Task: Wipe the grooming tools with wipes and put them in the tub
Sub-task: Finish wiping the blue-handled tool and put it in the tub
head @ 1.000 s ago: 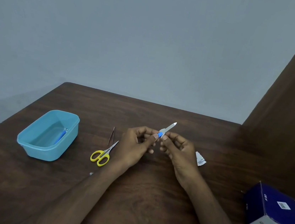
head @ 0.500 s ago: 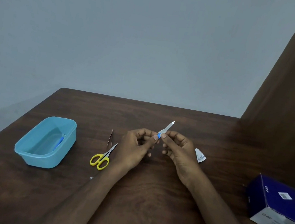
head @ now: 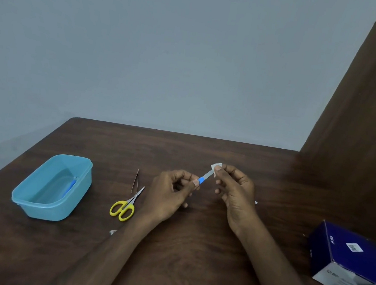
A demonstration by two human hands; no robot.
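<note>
My left hand pinches the blue handle of a small nail file held above the table. At the file's metal tip, my right hand pinches a small white wipe around the blade. A light blue tub stands at the left with a blue-handled tool lying inside. Yellow-handled scissors and thin tweezers lie on the table between the tub and my left hand.
A dark blue and white box sits at the right near the table's front. A brown wooden panel rises at the right. A small white scrap lies beside my left forearm. The dark wooden table ends at a grey wall.
My right hand has slid the wipe from near the blue handle up the file's blade to its tip. The left hand still holds the handle. The camera view tilted slightly.
</note>
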